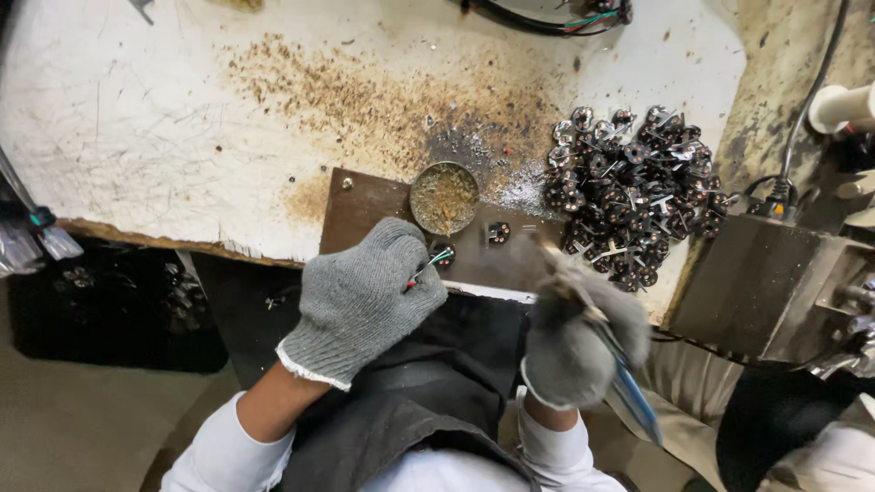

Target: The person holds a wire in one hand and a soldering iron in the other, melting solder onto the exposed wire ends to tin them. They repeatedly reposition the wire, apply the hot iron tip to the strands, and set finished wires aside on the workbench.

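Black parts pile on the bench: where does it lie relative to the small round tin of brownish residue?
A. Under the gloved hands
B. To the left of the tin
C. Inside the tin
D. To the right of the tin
D: the black parts pile spreads over the white bench top to the right of the round tin, clear of both hands.

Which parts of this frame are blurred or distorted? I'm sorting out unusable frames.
Head view: the right hand and its blue-handled tool are motion-blurred; the left hand and the pile of black parts are sharp; the white bench edge bows, wide-angle.
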